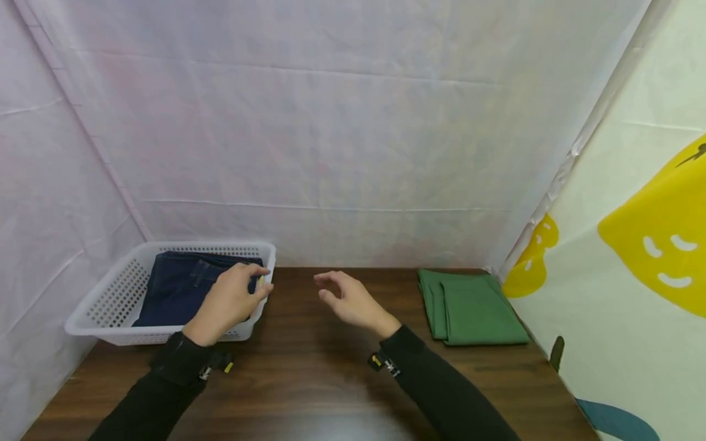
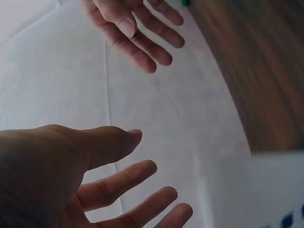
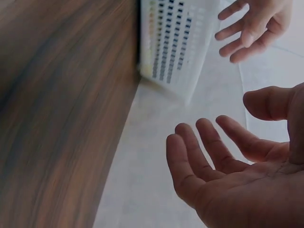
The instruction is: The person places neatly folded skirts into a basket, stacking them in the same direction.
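My left hand (image 1: 230, 301) hovers over the right side of a white plastic basket (image 1: 113, 300), its fingers loosely spread around nothing. Inside the basket lies a folded piece of dark blue denim (image 1: 176, 288), partly hidden by that hand. To the right of the basket, my right hand (image 1: 353, 301) is held above the table with relaxed, slightly bent fingers and nothing in them. In the right wrist view, the palm and fingers of the right hand (image 3: 228, 166) show bare. A folded green cloth (image 1: 480, 309) lies flat on the table, farther right than either hand.
The brown wooden table (image 1: 309, 392) meets a white fabric wall (image 1: 331, 153) at the back. Another fabric wall with yellow printed shapes (image 1: 662, 233) runs along the right edge. The basket stands at the back left, close to the left fabric (image 1: 44, 245).
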The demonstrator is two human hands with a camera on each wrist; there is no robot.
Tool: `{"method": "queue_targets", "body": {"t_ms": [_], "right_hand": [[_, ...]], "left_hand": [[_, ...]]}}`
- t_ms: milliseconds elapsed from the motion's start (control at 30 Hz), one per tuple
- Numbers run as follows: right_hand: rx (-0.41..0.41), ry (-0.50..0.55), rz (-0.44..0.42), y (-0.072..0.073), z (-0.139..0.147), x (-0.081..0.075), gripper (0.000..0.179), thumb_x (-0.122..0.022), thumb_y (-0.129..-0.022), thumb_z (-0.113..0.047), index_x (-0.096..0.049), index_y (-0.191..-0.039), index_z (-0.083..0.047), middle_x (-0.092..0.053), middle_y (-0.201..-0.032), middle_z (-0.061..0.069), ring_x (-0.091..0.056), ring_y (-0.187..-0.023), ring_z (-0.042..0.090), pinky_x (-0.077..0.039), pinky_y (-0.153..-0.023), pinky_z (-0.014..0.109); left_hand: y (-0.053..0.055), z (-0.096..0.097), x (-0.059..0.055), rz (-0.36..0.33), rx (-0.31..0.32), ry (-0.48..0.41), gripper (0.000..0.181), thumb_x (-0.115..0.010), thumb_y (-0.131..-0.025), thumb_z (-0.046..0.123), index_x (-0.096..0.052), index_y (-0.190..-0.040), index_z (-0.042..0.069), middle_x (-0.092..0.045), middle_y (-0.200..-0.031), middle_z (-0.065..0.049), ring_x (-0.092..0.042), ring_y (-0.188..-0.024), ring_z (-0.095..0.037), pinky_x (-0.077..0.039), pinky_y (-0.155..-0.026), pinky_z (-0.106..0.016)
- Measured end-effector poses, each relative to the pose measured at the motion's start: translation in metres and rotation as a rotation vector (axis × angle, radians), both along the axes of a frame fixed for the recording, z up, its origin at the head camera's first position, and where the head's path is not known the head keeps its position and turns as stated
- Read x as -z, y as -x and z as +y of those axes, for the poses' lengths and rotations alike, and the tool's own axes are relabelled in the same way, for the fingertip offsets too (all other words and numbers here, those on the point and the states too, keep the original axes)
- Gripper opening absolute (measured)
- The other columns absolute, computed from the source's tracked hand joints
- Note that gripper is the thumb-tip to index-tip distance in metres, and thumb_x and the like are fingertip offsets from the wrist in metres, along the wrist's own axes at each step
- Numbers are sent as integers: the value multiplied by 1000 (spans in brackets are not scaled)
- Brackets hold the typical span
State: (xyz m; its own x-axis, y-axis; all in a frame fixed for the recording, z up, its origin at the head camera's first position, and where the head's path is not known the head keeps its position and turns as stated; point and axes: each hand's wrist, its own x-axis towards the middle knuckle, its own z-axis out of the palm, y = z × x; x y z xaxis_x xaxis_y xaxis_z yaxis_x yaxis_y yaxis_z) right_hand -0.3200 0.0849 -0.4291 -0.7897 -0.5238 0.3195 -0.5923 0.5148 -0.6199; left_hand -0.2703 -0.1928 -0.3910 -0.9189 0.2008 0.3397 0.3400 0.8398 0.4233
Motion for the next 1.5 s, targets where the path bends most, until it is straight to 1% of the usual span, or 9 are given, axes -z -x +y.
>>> {"method": "queue_targets", "body": {"t_ms": [133,367,467,600,700,800,1067,1233,1500], "right_hand": [[23,-60,1,-8,25,3,37,-55,-107,-28,-52,-143,-23,-55,-131,-1,-55,-92,17,-48,-77,37],[106,-121,-18,-12,71,16,38,-56,-106,-32,-52,-143,-25,-52,-137,5,-57,-103,17,-50,-82,39],[168,-146,-16,-12,89,24,37,-57,-106,-32,-53,-142,-25,-52,-138,6,-57,-100,19,-48,-78,39],[254,-148,-2,-13,111,29,38,-59,-104,-29,-55,-141,-20,-53,-137,12,-58,-109,26,-49,-84,44],[331,-147,14,-14,129,27,39,-60,-104,-26,-56,-140,-13,-52,-136,18,-56,-117,34,-48,-91,51],[413,-167,2,-15,147,26,41,-59,-104,-25,-54,-141,-8,-49,-138,22,-53,-120,39,-47,-93,55],[596,-289,-136,-20,191,28,54,-53,-106,-31,-44,-147,2,-35,-144,34,-41,-125,55,-40,-92,70],[597,-353,-227,-21,204,33,57,-52,-106,-36,-44,-147,2,-37,-145,34,-38,-128,56,-33,-93,76],[520,-379,-258,-18,207,37,53,-55,-105,-31,-48,-142,8,-48,-139,33,-46,-126,51,-41,-98,63]], "left_hand": [[-4,16,8,44,-7,36,38,-69,-98,31,-64,-130,11,-57,-127,-21,-60,-102,-36,-50,-75,-48],[-9,41,14,115,19,49,35,-75,-93,31,-69,-124,14,-62,-119,-16,-61,-96,-33,-51,-68,-46],[-10,51,16,128,27,49,35,-77,-91,31,-70,-122,13,-63,-119,-15,-61,-102,-33,-52,-79,-50],[-12,66,19,122,41,44,36,-77,-91,33,-70,-122,15,-63,-120,-13,-61,-103,-31,-49,-85,-53],[-13,78,23,89,51,47,37,-77,-91,35,-69,-124,19,-62,-122,-11,-60,-103,-30,-50,-79,-49],[-13,89,26,53,60,42,38,-77,-90,37,-69,-125,22,-61,-124,-8,-59,-106,-30,-49,-80,-48],[-9,116,39,19,110,25,40,-77,-90,39,-69,-125,23,-62,-125,-4,-59,-109,-29,-48,-86,-54],[-7,128,48,-17,152,20,40,-77,-91,40,-68,-126,25,-61,-125,-2,-58,-112,-29,-47,-87,-54],[-1,151,61,-66,223,15,42,-75,-92,39,-66,-129,21,-60,-127,-3,-56,-115,-30,-46,-91,-56]]}}
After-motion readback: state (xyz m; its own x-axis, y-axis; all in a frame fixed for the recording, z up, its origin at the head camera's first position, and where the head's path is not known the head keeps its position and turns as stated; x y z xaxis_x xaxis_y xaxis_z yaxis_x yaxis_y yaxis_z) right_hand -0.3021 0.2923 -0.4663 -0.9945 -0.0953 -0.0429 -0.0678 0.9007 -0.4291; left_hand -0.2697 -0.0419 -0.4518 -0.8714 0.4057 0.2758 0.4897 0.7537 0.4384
